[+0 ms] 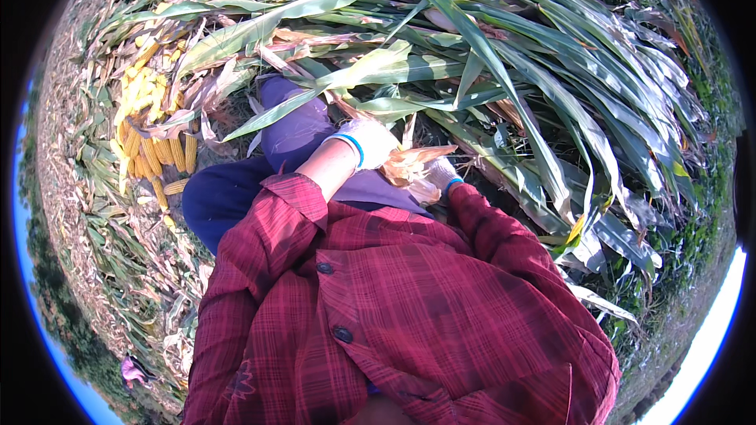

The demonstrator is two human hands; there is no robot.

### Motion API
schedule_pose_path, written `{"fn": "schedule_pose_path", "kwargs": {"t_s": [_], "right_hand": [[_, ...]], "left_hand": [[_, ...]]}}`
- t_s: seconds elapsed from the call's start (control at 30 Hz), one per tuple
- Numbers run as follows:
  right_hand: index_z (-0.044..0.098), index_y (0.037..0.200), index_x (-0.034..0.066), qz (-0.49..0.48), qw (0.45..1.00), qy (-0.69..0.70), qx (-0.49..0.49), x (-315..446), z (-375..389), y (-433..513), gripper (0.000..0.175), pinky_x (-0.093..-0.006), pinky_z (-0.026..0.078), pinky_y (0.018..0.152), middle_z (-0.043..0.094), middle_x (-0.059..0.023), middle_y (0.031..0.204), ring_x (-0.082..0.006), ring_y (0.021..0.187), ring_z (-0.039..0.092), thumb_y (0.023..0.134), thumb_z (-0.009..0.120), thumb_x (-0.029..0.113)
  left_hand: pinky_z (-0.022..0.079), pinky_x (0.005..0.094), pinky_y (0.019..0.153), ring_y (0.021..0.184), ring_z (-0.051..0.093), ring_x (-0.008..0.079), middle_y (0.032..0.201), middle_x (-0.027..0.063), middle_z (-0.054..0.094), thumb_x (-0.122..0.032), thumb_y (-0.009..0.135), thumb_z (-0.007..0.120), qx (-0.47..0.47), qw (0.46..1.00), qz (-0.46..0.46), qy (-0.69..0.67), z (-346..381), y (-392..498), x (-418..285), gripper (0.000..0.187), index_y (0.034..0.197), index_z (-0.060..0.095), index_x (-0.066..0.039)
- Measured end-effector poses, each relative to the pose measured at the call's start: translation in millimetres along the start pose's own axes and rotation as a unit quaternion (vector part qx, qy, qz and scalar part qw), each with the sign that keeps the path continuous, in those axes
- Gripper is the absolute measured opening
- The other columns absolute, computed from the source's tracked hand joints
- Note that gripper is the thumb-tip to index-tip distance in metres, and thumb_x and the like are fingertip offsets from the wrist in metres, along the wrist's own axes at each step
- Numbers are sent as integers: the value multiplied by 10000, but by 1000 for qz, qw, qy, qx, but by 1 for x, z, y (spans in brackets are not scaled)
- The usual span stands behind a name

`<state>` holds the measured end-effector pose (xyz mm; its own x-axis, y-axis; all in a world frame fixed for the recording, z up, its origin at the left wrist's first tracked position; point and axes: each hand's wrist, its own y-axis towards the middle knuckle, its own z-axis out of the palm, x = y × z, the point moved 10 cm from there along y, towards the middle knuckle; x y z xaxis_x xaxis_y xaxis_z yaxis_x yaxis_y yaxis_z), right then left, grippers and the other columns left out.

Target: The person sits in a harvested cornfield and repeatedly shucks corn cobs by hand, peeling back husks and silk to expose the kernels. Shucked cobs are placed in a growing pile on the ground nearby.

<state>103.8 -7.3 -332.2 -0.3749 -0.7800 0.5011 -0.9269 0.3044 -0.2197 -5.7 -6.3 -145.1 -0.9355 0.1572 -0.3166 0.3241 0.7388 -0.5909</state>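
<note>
Between my hands, over my lap, is an ear of corn in its dry, pale tan husk (407, 168). The husk leaves are spread loosely, and no kernels show. My left hand (371, 143), in a white knit glove with a blue cuff, grips the husk from the left; its fingertips are partly hidden. On the other side my right hand (441, 172), gloved alike, closes around the husk's right side, partly behind the leaves. Just beyond both hands lie cut corn stalks (437, 71) with long green leaves.
Bare yellow corn ears (150, 150) lie heaped on the ground to the left. A large pile of corn stalks (567, 71) spreads ahead and to the right. Dry husks and leaves (130, 248) litter the left ground. Far off at lower left is a person in pink (134, 370).
</note>
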Motion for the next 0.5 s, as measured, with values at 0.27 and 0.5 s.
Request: {"fn": "schedule_pose_path", "kwargs": {"t_s": [0.27, 0.5], "right_hand": [[653, 1071, 36, 476, 862, 90, -152, -103, -41, -111, 392, -410, 515, 858, 690, -159, 996, -317, 957, 670, 852, 636, 360], [698, 1105, 76, 603, 786, -100, 98, -173, -14, -211, 462, -399, 501, 929, 708, -158, 1083, -309, 1035, 671, 866, 575, 452]], "left_hand": [[524, 426, 877, 985, 676, 335, 1031, 184, 704, -213, 867, 545, 24, 1000, -9, -4, 1, 4, 1, 281, 1020, 728, -65], [524, 425, 853, 965, 672, 329, 996, 185, 701, -261, 867, 548, 9, 1000, 6, 5, 0, 6, 0, 291, 991, 715, -57]]}}
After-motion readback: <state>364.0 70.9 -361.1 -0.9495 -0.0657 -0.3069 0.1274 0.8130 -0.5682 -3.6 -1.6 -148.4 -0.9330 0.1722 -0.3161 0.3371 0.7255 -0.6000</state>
